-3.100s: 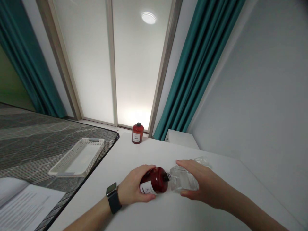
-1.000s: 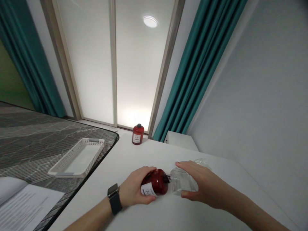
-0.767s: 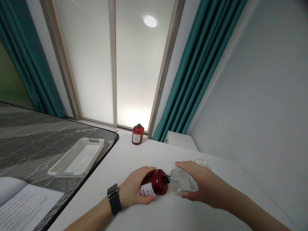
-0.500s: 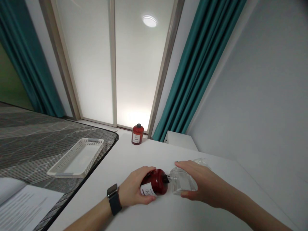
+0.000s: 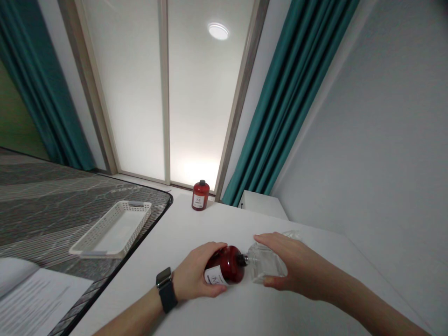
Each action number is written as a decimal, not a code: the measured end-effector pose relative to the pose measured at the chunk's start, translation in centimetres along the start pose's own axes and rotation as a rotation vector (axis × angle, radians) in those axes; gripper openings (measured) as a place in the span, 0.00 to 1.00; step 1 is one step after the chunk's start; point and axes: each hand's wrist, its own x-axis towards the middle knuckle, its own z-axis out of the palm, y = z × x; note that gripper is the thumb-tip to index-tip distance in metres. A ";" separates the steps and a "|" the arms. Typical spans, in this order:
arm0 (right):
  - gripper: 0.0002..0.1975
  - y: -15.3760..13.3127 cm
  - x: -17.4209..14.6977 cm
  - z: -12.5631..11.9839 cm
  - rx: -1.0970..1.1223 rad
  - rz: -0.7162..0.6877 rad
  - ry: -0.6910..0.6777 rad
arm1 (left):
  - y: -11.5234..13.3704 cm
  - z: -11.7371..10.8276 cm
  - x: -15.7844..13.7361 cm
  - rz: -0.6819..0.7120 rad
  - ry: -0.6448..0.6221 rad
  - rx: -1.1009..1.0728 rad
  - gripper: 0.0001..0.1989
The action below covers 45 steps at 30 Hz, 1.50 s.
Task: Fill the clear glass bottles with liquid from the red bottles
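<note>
My left hand (image 5: pixel 198 271), with a dark watch at the wrist, is wrapped round a red bottle (image 5: pixel 231 265) with a white label. The bottle is tilted onto its side, its black neck pointing right. Wrapped round a clear bottle (image 5: pixel 262 263) is my right hand (image 5: pixel 292 266), which hides part of it. The clear bottle's narrow neck faces left and meets the red bottle's black neck at their openings. Whether liquid passes between them I cannot make out.
A second red bottle (image 5: pixel 200 196) with a black cap stands upright at the far edge of the white table (image 5: pixel 168 233). To the left, a white basket (image 5: pixel 115 231) and an open book (image 5: pixel 38 298) lie on a dark patterned surface. A white cabinet (image 5: pixel 264 204) stands behind the table.
</note>
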 end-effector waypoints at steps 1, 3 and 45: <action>0.40 0.0 0.0 0.0 -0.004 -0.001 -0.003 | 0.0 0.0 0.0 0.001 0.001 0.000 0.38; 0.40 0.0 0.0 0.0 -0.013 -0.005 -0.010 | 0.0 0.0 0.0 0.006 0.002 -0.001 0.38; 0.40 -1.5 0.7 -2.1 -0.083 0.014 -0.117 | -0.2 0.1 0.0 0.034 0.010 0.002 0.39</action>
